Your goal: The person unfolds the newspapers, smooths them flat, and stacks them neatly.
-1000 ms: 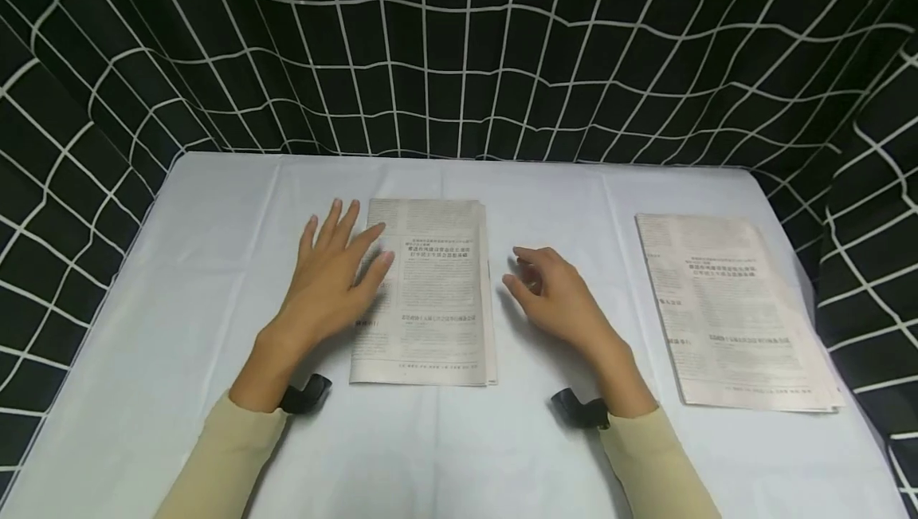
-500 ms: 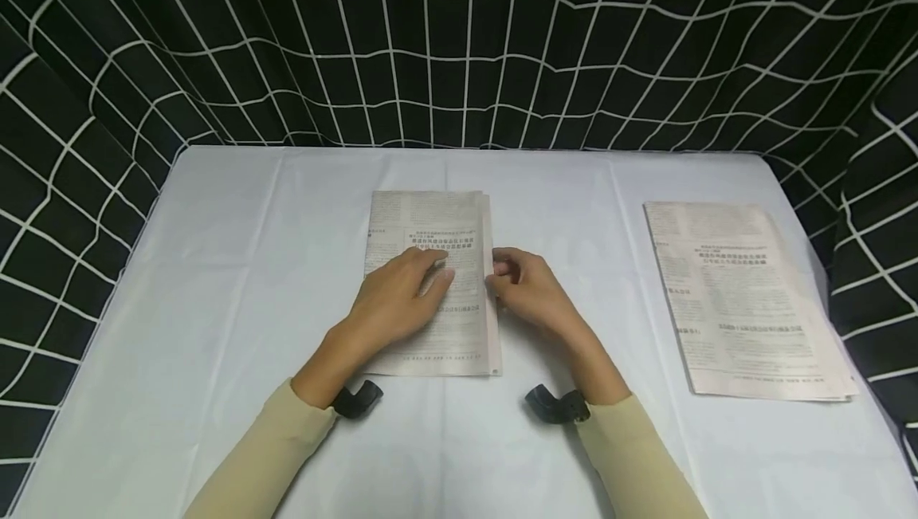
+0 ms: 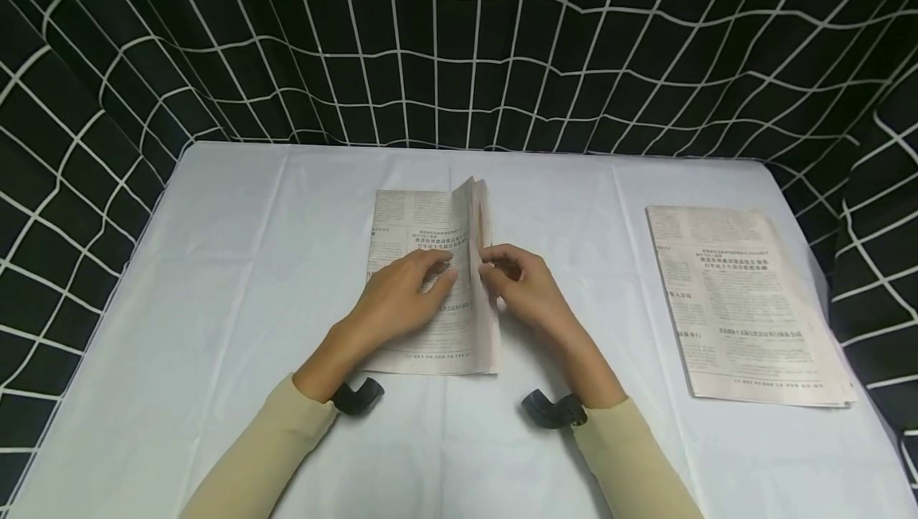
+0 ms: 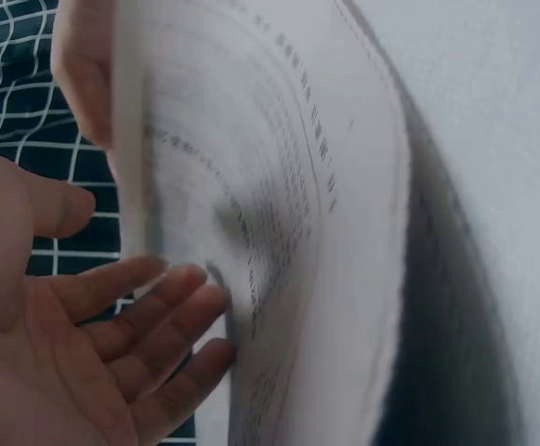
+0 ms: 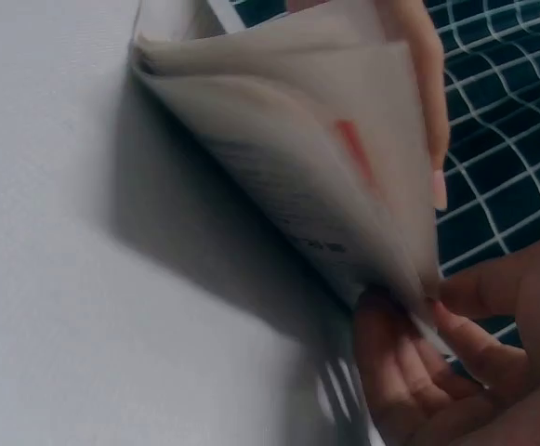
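Note:
A folded newspaper [image 3: 430, 347] lies in the middle of the white table, its right side lifted and bent upward. My right hand [image 3: 527, 288] pinches that raised right edge between thumb and fingers. On the printed face rests my left hand [image 3: 402, 292], its fingers extended and loosely bent. The left wrist view shows these fingers touching the curved newspaper [image 4: 344, 139]. Seen from the right wrist, the newspaper's layers [image 5: 288, 158] fan apart, a red mark shows between them, and the right fingers grip the edge.
A second folded newspaper [image 3: 746, 312] lies flat at the table's right side. Beyond the white table [image 3: 172, 264] hangs a black cloth with a white grid [image 3: 459, 49], which also runs along both sides.
My left hand has moved right onto the newspaper. My right hand has come left to its edge and taken hold of it. The right side now stands raised, where before it lay flat.

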### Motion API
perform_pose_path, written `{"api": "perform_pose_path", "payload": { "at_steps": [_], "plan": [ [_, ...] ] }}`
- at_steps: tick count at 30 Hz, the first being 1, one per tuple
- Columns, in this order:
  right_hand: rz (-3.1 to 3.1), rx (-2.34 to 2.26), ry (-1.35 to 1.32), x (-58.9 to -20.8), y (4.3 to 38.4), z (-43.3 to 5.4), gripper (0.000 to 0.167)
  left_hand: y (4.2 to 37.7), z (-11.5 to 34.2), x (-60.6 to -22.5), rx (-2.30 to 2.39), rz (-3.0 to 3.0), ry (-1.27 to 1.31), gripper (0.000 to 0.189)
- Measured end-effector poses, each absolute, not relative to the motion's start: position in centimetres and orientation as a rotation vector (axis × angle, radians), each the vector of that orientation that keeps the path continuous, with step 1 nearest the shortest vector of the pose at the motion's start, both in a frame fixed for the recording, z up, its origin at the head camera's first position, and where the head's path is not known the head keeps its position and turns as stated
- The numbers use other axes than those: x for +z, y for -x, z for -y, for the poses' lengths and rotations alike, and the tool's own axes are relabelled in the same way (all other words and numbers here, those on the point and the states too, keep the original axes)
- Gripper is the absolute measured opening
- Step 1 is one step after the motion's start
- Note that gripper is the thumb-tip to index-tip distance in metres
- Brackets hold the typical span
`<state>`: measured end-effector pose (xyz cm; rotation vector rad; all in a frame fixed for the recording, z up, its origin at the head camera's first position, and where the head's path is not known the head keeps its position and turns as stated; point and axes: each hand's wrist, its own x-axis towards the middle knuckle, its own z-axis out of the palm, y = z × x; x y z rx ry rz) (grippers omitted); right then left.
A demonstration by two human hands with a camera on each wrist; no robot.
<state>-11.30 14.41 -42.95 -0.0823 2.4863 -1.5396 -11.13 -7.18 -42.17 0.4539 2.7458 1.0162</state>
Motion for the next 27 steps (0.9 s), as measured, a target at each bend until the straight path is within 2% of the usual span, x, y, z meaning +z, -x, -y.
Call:
{"api": "perform_pose_path", "payload": {
  "at_steps": [5, 12, 16, 21, 27],
  "plan": [
    [-2.408, -1.650, 0.051, -42.8, 11.3, -14.1, 0.041, 11.1, 6.9, -42.2, 1.126, -2.672, -0.446, 0.049],
    [-2.296, -1.765, 0.083, -42.7, 11.2, -13.8, 0.063, 11.1, 6.6, -42.4, 1.216, -2.615, -0.435, 0.052],
    [-2.262, -1.793, 0.104, -42.8, 10.9, -13.5, 0.069, 11.1, 6.5, -42.5, 1.241, -2.598, -0.452, 0.048],
    [-2.273, -1.793, 0.084, -42.9, 10.7, -13.2, 0.066, 11.1, 6.7, -42.6, 1.286, -2.559, -0.448, 0.039],
    [-2.319, -1.742, 0.052, -42.8, 10.8, -13.7, 0.059, 11.4, 7.9, -42.4, 1.450, -2.450, -0.432, 0.047]
  ]
}}
